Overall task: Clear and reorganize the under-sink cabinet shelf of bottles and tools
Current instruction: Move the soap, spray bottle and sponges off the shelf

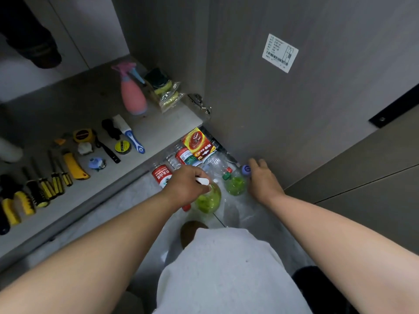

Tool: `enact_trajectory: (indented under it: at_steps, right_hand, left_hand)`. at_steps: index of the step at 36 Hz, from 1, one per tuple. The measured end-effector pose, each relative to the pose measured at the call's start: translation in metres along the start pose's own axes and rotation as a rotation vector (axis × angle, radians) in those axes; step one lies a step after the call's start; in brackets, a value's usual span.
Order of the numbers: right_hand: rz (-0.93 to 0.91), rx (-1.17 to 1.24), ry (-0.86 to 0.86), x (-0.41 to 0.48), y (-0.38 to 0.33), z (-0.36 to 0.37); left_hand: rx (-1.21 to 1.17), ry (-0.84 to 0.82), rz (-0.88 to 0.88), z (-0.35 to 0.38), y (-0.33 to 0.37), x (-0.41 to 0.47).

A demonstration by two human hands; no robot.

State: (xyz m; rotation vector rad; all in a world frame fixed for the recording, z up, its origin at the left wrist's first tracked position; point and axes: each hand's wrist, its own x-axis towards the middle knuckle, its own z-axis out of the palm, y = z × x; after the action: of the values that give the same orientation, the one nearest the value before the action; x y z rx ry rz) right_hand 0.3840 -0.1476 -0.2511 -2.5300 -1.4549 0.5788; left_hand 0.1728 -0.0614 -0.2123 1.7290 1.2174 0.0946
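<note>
Several plastic bottles stand and lie on the floor below the cabinet shelf [158, 130]. My left hand [187, 184] is closed over the white cap of a green bottle [208, 199]. My right hand [260, 180] rests beside a second green bottle [235, 184], its fingers touching a bottle with a purple cap [246, 169]. A red-labelled bottle [161, 175] stands left of my left hand. Clear bottles [215, 165] and a red-and-yellow packet [197, 142] lie behind.
On the shelf lie yellow-handled screwdrivers [52, 180], a yellow utility knife [73, 166], a tape measure [82, 135], a blue-white brush [131, 135], a pink spray bottle [132, 94] and bagged sponges [165, 89]. The open cabinet door [294, 98] stands on the right.
</note>
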Motion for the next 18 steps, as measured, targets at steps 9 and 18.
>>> enact_trajectory:
  at_steps: [9,18]
  right_hand:
    - [-0.177,0.191,-0.419,-0.039,-0.004,0.031]
    - [-0.096,0.224,-0.214,-0.04,-0.012,0.068]
  left_hand:
    - [-0.085,-0.051,0.004,0.015,0.006,-0.01]
    - [-0.184,-0.115,-0.008,0.014,-0.005,-0.012]
